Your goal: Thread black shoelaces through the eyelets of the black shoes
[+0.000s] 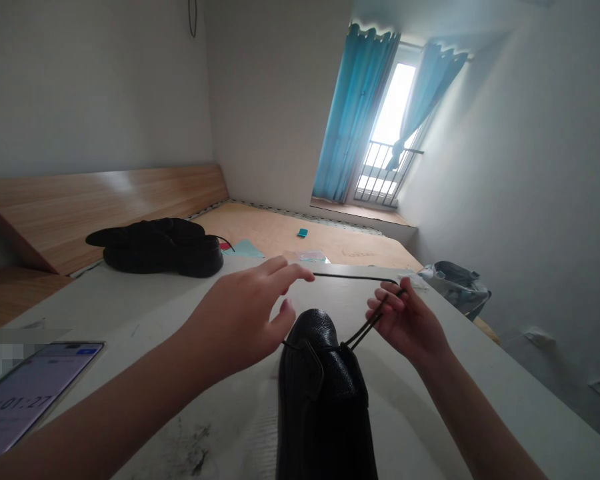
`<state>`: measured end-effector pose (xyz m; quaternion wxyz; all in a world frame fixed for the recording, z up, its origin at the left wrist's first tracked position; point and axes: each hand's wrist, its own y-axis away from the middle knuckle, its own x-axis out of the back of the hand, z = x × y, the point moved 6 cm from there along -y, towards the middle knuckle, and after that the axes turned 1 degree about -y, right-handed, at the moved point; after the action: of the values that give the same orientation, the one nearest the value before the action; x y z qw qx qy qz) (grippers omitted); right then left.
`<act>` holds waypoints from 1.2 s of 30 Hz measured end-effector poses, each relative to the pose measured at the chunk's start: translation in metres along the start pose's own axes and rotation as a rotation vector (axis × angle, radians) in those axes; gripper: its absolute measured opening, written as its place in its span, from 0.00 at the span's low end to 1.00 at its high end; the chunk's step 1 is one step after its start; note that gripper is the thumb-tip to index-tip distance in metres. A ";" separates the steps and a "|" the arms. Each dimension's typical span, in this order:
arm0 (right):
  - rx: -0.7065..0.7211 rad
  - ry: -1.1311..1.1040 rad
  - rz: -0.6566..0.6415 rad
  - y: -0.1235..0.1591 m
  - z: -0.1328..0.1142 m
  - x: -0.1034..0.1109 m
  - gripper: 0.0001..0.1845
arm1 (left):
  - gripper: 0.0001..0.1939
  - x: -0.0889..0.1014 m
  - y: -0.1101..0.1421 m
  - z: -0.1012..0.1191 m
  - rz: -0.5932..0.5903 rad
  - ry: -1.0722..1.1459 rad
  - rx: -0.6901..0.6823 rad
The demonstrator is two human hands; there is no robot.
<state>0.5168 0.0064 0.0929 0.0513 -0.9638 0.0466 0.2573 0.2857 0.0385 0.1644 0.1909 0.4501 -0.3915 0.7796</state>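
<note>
Black leather lace-up shoe [320, 380] sitting upright on a white tabletop [105, 303], in the middle of the view and close to the near edge. Two strands of black shoelace [365, 331] rising from the shoe toward the right, fairly straight, with no slack loop at the eyelets: a clean line of pull. Right hand [407, 327] just beside the shoe on the right, fingers curled and pinching the lace near their tips, a short and steady grip. Left hand [240, 320] on the shoe's left, fingers spread and released, grasping nothing, index fingertip [305, 273] just beside the far run of lace, thumb [287, 308] just above the shoe. Farther left, black shoes [160, 247] on a wooden platform [300, 240]; at near left, a phone [30, 400] showing timer digits.
</note>
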 end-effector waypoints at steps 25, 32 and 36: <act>-0.069 0.160 -0.019 -0.004 0.021 -0.002 0.13 | 0.09 -0.067 0.010 -0.025 -0.376 0.302 0.239; -0.082 0.197 -0.043 -0.002 0.025 -0.005 0.12 | 0.14 -0.026 -0.012 -0.040 -0.033 0.625 0.395; -0.047 0.298 -0.064 0.004 0.024 -0.014 0.14 | 0.13 -0.006 -0.012 -0.028 0.122 0.872 0.338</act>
<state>0.4920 0.0063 0.0791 0.0295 -0.9933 0.0172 0.1105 0.2815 0.0687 0.1561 0.2153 0.0817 -0.1679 0.9585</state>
